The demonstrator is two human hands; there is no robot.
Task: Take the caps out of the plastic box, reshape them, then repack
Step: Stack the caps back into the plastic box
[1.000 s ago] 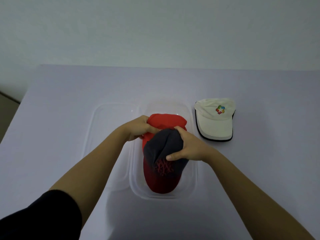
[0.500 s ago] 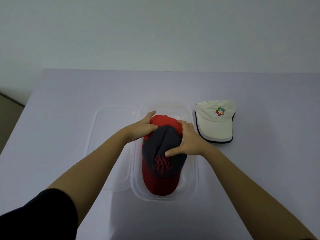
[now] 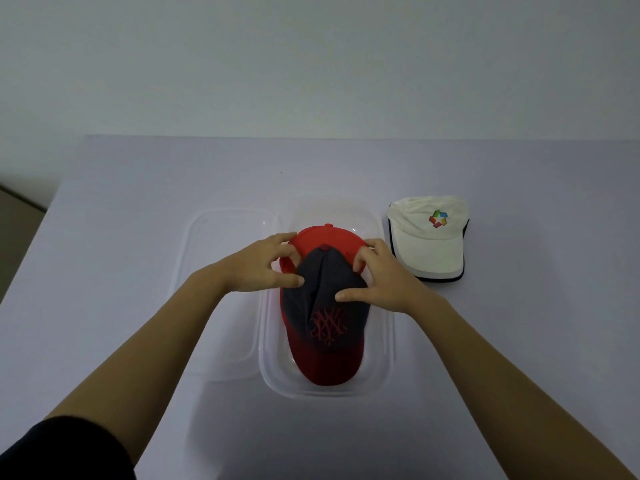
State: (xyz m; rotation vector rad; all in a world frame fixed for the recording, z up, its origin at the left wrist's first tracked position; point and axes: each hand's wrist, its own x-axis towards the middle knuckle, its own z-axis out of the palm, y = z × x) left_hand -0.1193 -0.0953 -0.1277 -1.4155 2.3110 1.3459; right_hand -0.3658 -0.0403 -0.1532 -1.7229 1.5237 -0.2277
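Note:
A clear plastic box [image 3: 388, 341] stands in the middle of the table. Inside it lies a dark grey and red cap [image 3: 327, 327] with a red embroidered logo, brim towards me, stacked over a plain red cap [image 3: 327, 237] whose crown shows behind it. My left hand [image 3: 263, 265] rests on the grey cap's left side, thumb on the crown, fingers curled at the red cap's edge. My right hand [image 3: 384, 278] presses the right side, thumb on the crown. A cream cap [image 3: 429, 237] with a coloured logo lies on the table right of the box.
The box's clear lid [image 3: 214, 289] lies flat on the table, touching the box's left side. The table [image 3: 121, 237] is pale lilac, its left edge dropping to the floor. A plain wall stands behind the far edge.
The grey cap has gone down flat into the box over the red cap. Both hands have shifted from gripping its back to pressing on its crown from either side.

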